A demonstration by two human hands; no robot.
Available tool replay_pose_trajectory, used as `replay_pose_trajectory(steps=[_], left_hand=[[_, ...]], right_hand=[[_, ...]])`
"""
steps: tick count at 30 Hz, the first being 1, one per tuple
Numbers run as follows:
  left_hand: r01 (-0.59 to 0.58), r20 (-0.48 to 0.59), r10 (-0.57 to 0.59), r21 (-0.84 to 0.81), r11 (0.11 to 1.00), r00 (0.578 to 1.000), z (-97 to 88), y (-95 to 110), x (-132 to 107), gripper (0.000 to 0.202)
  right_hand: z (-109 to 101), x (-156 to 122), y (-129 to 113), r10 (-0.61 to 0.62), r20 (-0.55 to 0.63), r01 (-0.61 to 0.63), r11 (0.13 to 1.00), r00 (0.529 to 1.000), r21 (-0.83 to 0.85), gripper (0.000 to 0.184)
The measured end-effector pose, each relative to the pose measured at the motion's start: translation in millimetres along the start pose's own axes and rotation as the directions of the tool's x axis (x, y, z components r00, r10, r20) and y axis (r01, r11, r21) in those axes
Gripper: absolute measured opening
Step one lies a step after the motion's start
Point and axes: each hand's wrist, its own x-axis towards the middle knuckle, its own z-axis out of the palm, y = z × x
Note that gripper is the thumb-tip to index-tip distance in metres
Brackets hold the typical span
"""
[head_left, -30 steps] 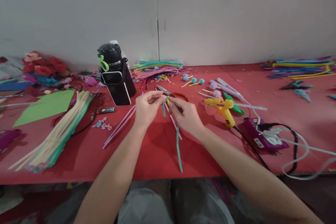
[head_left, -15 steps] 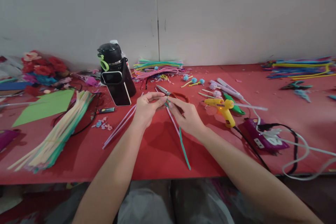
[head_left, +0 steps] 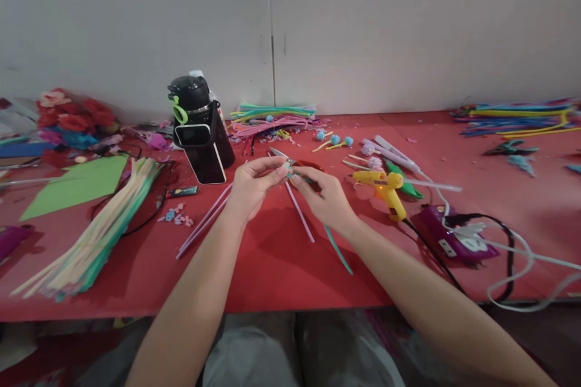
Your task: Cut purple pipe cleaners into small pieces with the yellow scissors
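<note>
My left hand [head_left: 254, 186] and my right hand [head_left: 323, 195] meet fingertip to fingertip above the middle of the table. Both pinch a teal pipe cleaner [head_left: 338, 249], whose bent end shows between the fingertips while its long tail hangs out below my right hand. Just behind the fingers lie scissors [head_left: 278, 153] with red handles, partly covered by my right hand. A lilac pipe cleaner [head_left: 299, 213] rests on the table between my forearms, and more lilac pipe cleaners [head_left: 204, 222] lie beside my left wrist.
A black bottle with a phone [head_left: 205, 154] stands at back left. Cream and green pipe cleaners [head_left: 97, 236] lie left. On the right are a yellow glue gun [head_left: 385, 188], a purple power strip [head_left: 454, 236] and loose cords. Small blue pompoms [head_left: 334, 139] sit behind.
The teal pipe cleaner's tail has swung to the right, and more of its bent end shows between my fingertips. Both hands stay at nearly the same spot.
</note>
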Motion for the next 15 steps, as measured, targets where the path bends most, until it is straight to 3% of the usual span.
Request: replay_pose_trajectory(steps=[4,10,15], left_hand=[[0.017,0.038,-0.016,-0.018,1.0,0.999,-1.0,-0.5,-0.9,0.027],[-0.001,-0.002,0.001,-0.011,1.0,1.0,0.9,-4.1,1.7,0.031],[0.067,0.042,-0.065,-0.05,0.996,0.997,2.2,-4.4,3.1,0.031]], right_hand=[[1.5,-0.3,0.8,0.015,-0.004,-0.015,0.998,1.0,0.057,0.029],[1.6,-0.7,-1.1,0.081,-0.008,-0.079,0.991,0.997,0.112,0.031],[1.6,-1.7,-3.1,0.097,0.002,-0.096,0.986,0.995,0.133,0.033]])
